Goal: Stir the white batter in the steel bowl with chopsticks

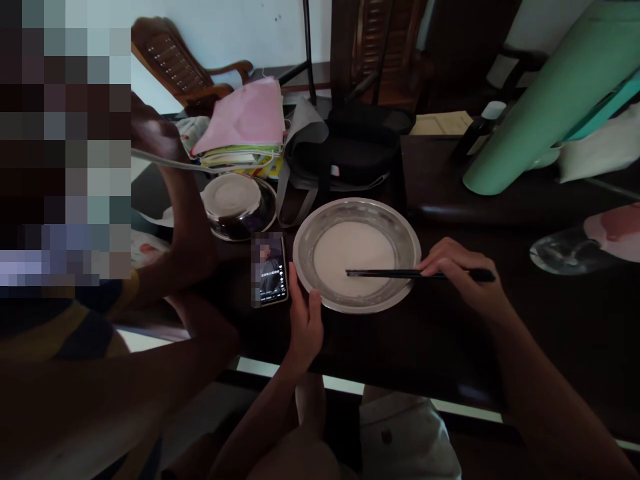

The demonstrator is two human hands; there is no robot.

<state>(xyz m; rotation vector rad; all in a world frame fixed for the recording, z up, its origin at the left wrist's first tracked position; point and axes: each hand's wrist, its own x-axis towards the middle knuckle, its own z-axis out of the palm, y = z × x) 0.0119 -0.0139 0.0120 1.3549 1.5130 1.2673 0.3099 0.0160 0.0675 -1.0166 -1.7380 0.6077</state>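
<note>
Bowl (305, 248) | left hand (306, 330): at rim, can't tell grip | right hand (463, 273): holding chopsticks (387, 273)

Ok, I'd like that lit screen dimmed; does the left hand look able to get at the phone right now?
Likely yes: the left hand is right beside the phone, with nothing visible between them, though it might have to leave the edge of the bowl.

dim room, dark shadows low, pixelated patch at left
</note>
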